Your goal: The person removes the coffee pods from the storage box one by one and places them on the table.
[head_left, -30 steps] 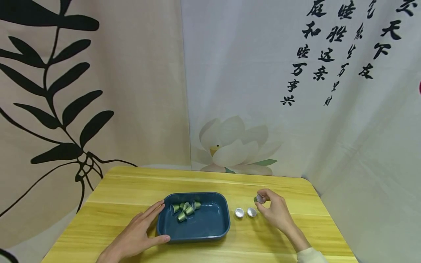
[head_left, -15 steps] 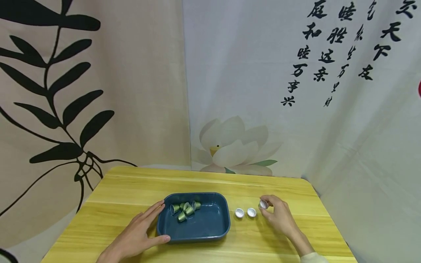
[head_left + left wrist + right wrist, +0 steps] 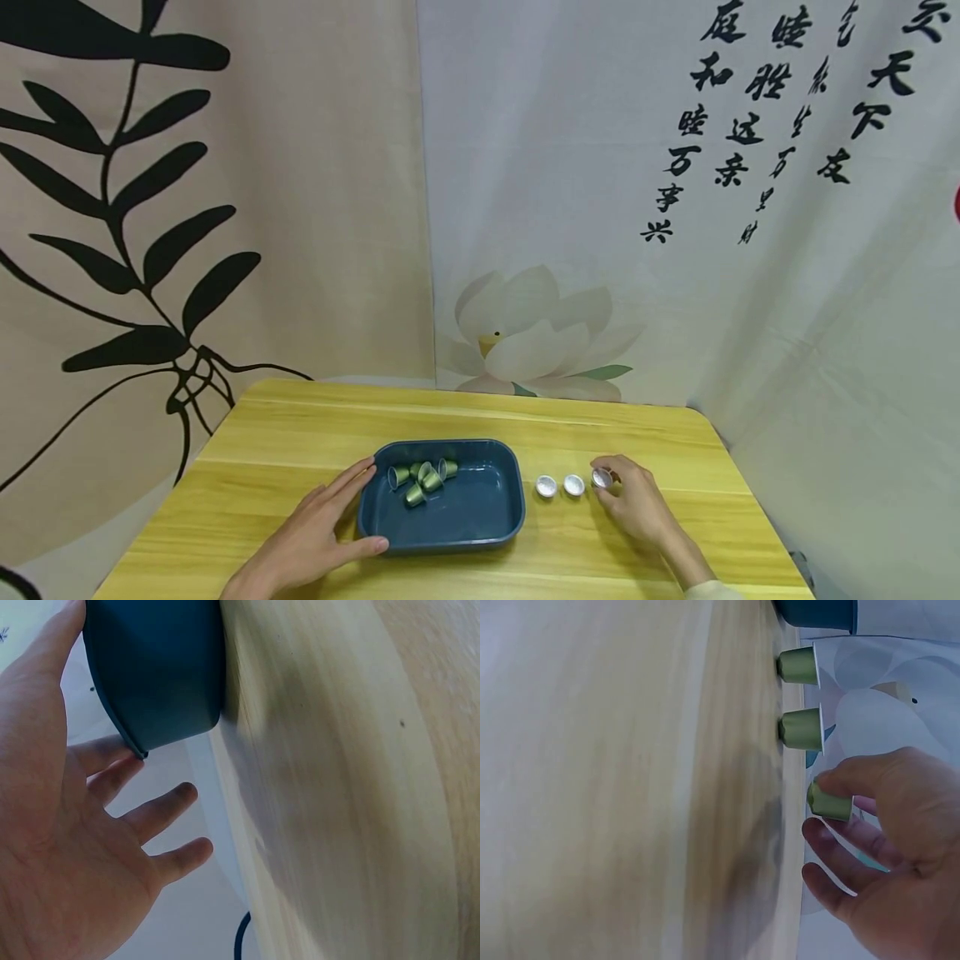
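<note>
Right fingers (image 3: 870, 838) around green capsule (image 3: 832, 804)

Capsules (image 3: 573, 485) in and right of the tray (image 3: 480, 508)

Left hand (image 3: 318, 527) held with thumb spread from fingers, right hand (image 3: 633, 497) curved, thumb and fingers set in a pinch

The left hand (image 3: 82, 821) touched the blue tray (image 3: 161, 675) on the wooden table (image 3: 330, 765) — two fingers (image 3: 163, 812) poked out. Past the table's edge was a dark, curvy line (image 3: 239, 937).
</note>
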`<state>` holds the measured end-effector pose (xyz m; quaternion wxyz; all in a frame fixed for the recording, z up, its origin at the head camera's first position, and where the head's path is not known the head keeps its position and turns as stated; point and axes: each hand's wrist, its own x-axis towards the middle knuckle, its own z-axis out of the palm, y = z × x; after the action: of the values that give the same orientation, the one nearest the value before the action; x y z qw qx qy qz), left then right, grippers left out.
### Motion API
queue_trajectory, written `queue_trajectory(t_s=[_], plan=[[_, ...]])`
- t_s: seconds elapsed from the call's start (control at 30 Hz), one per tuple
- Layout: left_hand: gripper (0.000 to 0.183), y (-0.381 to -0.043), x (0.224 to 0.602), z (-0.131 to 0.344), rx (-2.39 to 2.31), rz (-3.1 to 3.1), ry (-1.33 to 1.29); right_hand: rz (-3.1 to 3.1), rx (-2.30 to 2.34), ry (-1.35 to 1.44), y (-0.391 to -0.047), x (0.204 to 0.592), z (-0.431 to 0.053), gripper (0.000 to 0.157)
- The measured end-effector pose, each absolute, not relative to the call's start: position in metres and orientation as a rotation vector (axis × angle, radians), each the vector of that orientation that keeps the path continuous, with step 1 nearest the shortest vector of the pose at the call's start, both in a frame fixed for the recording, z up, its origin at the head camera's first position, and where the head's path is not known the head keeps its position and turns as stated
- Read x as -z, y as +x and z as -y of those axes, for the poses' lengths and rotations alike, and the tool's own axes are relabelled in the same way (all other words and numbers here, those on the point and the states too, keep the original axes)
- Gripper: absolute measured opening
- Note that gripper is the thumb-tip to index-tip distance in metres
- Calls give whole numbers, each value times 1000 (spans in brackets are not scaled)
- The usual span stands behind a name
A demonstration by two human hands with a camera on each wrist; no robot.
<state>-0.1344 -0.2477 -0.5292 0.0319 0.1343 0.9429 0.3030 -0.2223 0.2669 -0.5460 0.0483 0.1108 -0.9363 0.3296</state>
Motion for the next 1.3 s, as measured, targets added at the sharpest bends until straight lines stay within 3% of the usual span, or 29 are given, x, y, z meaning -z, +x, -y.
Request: queue_trajectory(t_s=[0.83,1.3], plan=[[108,-135,528,247,-934,-2919,428,2915,-978,345,-227,556,-270,39],[109,-134,529,247,-936,-2908,423,2959,-996,358,-222,555,-270,63]])
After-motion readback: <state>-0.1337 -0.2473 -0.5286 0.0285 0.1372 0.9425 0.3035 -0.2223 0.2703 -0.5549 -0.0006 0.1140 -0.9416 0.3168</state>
